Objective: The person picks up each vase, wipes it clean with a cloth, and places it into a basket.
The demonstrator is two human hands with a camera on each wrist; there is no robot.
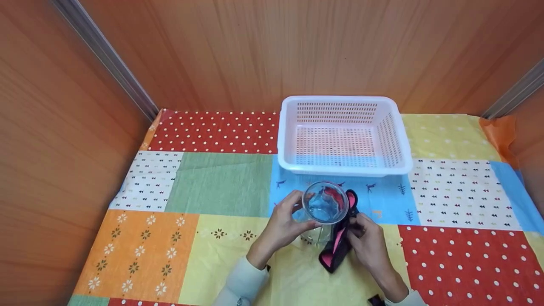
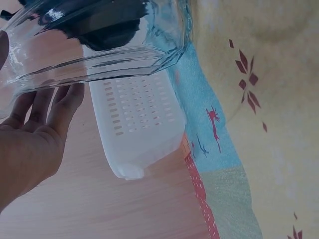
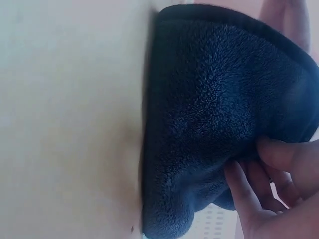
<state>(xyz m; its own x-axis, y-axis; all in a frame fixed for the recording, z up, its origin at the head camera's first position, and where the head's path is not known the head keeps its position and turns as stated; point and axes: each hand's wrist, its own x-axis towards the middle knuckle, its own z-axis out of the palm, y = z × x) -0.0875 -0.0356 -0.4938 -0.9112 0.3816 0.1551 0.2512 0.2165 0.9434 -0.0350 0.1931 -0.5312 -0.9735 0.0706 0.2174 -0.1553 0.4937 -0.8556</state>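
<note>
A clear drinking glass (image 1: 319, 212) is in my left hand (image 1: 281, 225), whose thumb and fingers grip it near the rim. Its open mouth faces up toward the head camera. In the left wrist view the glass (image 2: 124, 67) lies across the top, and the left hand (image 2: 37, 137) shows beside it. My right hand (image 1: 370, 243) pinches a folded cloth (image 1: 339, 250), dark on one side and pink on the other, right beside the glass. Seen from the right wrist, the cloth (image 3: 214, 104) is fuzzy with a bound edge, and the thumb and fingers of the right hand (image 3: 279, 186) pinch a fold of it.
A white perforated plastic basket (image 1: 345, 171) stands behind the hands with nothing visible in it. Under everything lies a patchwork tablecloth (image 1: 225, 182). Wood-grain panels (image 1: 238, 55) rise at the back and both sides.
</note>
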